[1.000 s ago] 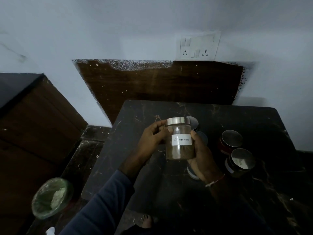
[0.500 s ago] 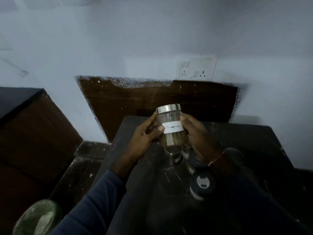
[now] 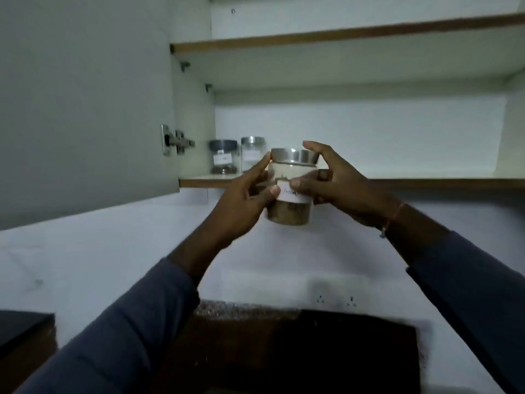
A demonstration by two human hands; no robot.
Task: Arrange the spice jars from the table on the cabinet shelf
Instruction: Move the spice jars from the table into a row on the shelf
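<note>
While a dark-lidded jar (image 3: 223, 157) and a silver-lidded jar (image 3: 251, 153) already stand side by side at the left end of the lower shelf (image 3: 426, 183), a third is not yet placed. The steel-lidded spice jar (image 3: 288, 213) (brown powder, white label) is in the air just before the shelf edge, with the left hand (image 3: 244, 200) and right hand (image 3: 341, 186) both clasping its sides. The table is out of view, so the remaining jars cannot be counted.

The bottom cabinet shelf (image 3: 426, 183) has a brown front edge. Two jars stand on it, just past the left hand (image 3: 244, 201): a dark-lid jar (image 3: 223, 157) and a silver-lid jar (image 3: 251, 153), side by side.
</note>
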